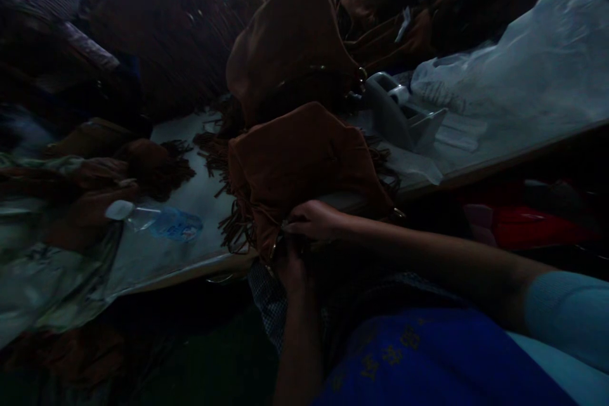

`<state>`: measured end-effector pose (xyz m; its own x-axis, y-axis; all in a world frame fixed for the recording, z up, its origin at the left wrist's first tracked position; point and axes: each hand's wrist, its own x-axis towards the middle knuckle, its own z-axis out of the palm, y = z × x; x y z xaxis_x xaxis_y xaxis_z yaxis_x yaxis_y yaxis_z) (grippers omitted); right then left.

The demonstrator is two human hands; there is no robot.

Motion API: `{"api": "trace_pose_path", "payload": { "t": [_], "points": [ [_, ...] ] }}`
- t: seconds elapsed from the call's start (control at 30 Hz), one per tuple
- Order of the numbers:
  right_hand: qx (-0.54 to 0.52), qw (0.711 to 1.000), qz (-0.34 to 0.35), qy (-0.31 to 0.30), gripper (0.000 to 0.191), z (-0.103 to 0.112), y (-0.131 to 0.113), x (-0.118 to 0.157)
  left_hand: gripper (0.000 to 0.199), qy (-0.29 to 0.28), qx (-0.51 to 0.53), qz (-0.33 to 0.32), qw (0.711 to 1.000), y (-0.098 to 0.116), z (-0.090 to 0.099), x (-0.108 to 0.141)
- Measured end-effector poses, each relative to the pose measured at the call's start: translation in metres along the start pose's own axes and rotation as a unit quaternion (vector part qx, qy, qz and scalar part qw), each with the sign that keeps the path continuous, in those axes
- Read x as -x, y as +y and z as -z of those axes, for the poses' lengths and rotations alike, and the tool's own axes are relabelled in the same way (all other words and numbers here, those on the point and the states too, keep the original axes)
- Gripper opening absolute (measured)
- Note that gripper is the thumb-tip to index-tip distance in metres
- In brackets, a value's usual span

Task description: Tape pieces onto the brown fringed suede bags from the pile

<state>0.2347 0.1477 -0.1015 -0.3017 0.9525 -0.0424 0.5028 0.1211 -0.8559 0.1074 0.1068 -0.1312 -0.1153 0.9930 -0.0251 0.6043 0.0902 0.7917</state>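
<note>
A brown fringed bag (304, 152) lies at the table's front edge in front of me, its fringe spread on both sides. My right hand (316, 219) reaches in from the right, its fingers pinched at the bag's near edge, beside small metal hardware. Below it, my left hand (291, 266) comes up from underneath at the same corner; its fingers are dark and partly hidden. What exactly the fingertips hold is too dim to tell. Directly behind lies another brown bag (292, 44).
A plastic bottle (176, 223) lies on the table (157, 260) at left, near another person's hands (102, 171). A grey tape dispenser (399, 114) and a large clear plastic bag (533, 70) are at right. More brown bags are piled behind.
</note>
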Motion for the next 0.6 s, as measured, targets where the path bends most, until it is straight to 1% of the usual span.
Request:
{"api": "trace_pose_path", "payload": {
  "t": [0.07, 0.13, 0.17, 0.23, 0.33, 0.4, 0.47, 0.53, 0.6],
  "points": [
    [0.005, 0.999, -0.002, 0.046, 0.026, 0.000, -0.002, -0.002, 0.029, -0.014, -0.013, -0.011, 1.000, 0.001, 0.002, 0.000],
    [0.015, 0.997, 0.011, 0.081, 0.017, -0.001, -0.003, -0.005, 0.034, -0.015, -0.020, -0.012, 1.000, 0.004, 0.003, 0.000],
    [0.013, 0.996, 0.015, 0.092, 0.014, -0.002, -0.002, -0.007, 0.035, -0.012, -0.005, -0.002, 1.000, 0.006, 0.004, 0.001],
    [-0.004, 0.995, 0.009, 0.102, 0.013, -0.006, 0.000, -0.009, 0.036, -0.004, 0.078, 0.041, 0.996, 0.010, 0.004, 0.002],
    [-0.034, 0.993, -0.012, 0.117, 0.014, -0.010, 0.004, -0.010, 0.030, -0.012, 0.213, 0.101, 0.972, 0.015, 0.001, 0.003],
    [-0.044, 0.991, -0.026, 0.123, 0.014, -0.012, 0.006, -0.010, 0.027, -0.024, 0.264, 0.118, 0.957, 0.016, -0.002, 0.003],
    [-0.047, 0.990, -0.038, 0.126, 0.014, -0.013, 0.007, -0.009, 0.030, -0.035, 0.319, 0.133, 0.938, 0.014, -0.007, 0.003],
    [-0.049, 0.990, -0.044, 0.126, 0.014, -0.013, 0.008, -0.009, 0.032, -0.032, 0.377, 0.153, 0.913, 0.010, -0.011, 0.002],
    [-0.049, 0.991, -0.034, 0.121, 0.013, -0.013, 0.008, -0.009, 0.031, -0.025, 0.415, 0.170, 0.893, 0.005, -0.013, 0.002]
  ]
}}
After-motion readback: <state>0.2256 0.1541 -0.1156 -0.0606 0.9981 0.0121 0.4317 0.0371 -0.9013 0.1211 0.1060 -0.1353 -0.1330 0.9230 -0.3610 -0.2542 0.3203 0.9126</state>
